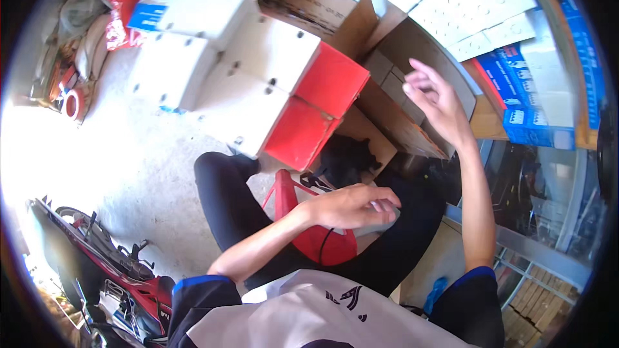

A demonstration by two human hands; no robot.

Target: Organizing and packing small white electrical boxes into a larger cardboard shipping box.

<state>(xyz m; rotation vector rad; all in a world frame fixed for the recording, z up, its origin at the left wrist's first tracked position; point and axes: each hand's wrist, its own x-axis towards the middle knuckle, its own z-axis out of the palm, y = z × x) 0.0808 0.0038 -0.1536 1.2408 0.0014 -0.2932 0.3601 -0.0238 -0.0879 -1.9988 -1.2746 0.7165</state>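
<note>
My left hand [355,205] hovers or rests over my lap, palm down with bent fingers. A pale grey object [384,222] shows under its fingertips; whether they hold it is unclear. Beneath that hand is a red plastic seat or stool [333,246] between my legs. My right hand [433,101] is raised in front of an open cardboard box [406,92], its fingers loosely bent and apart, with nothing in them. White boxes [246,101] stand stacked in front of me, two with red ends [302,133]. A black bag or cloth [348,157] lies beside them.
Blue and white cartons [539,128] sit on a wooden shelf at right, above a glass-fronted case [532,188]. A motorbike [140,290] stands at lower left. A roll of tape [72,105] and a red plastic bag [123,14] lie at upper left.
</note>
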